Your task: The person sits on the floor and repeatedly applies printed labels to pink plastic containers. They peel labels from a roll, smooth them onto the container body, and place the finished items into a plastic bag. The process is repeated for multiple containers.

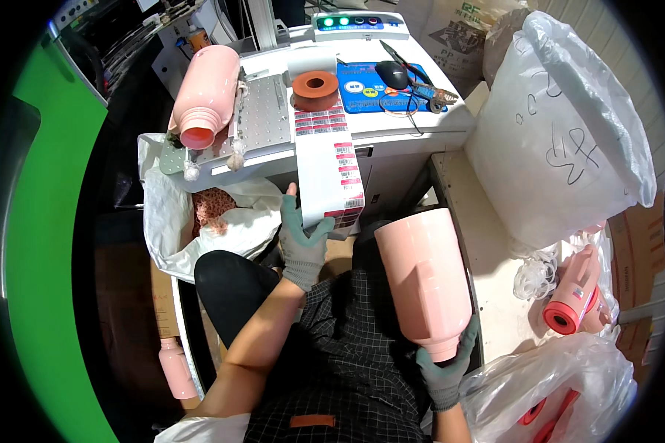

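My right hand [448, 363], in a grey-green glove, grips the neck end of a large pink plastic bottle [423, 275] held base-up over my lap. In the same kind of glove, my left hand [302, 240] pinches the hanging end of a white label strip [335, 166] with red-and-white stickers. The strip runs up to an orange-cored label roll [315, 89] on the white machine top. A second pink bottle [205, 94] lies on its side in a metal fixture [262, 118] at the machine's left, its open neck facing me.
A computer mouse [391, 73] sits on a blue pad [378, 86] with tools beside it. A big white sack [561, 136] stands at right; a pink bottle with a red cap [573, 295] lies below it. A white bag [199, 221] hangs at left. Another pink bottle [176, 368] lies low left.
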{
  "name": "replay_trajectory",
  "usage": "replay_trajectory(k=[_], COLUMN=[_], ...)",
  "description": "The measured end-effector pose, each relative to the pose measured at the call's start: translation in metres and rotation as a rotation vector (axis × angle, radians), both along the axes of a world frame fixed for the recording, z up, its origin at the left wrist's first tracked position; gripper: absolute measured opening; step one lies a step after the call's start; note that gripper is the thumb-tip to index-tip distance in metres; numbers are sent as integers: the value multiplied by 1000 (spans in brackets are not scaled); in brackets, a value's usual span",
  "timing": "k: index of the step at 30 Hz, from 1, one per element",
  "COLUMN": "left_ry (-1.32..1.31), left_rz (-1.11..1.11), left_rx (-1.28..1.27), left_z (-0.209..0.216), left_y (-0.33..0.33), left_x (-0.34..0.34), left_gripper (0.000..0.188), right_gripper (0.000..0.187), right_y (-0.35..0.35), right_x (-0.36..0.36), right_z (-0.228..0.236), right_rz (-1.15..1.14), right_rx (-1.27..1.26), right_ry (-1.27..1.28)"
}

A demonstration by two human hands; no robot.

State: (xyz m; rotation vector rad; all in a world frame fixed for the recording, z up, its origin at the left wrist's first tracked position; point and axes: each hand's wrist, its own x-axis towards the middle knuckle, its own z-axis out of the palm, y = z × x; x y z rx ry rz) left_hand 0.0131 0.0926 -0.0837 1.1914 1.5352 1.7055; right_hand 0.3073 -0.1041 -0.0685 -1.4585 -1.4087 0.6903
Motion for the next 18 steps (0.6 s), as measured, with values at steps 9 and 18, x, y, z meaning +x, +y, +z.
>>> replay_trajectory(k=[9, 18], left_ry=[200, 359], left_rz=[-68, 227], left_rx=[37, 172], left_z=[4, -29], left_y=[1, -46], left_x=[-15, -10], left_gripper=[24, 18], right_gripper=[120, 123], right_y=[-8, -18], right_x=[-15, -20], right_z=[-12, -24], right_rz=[0, 23], right_rx=[7, -32], right_ry=[-47, -15])
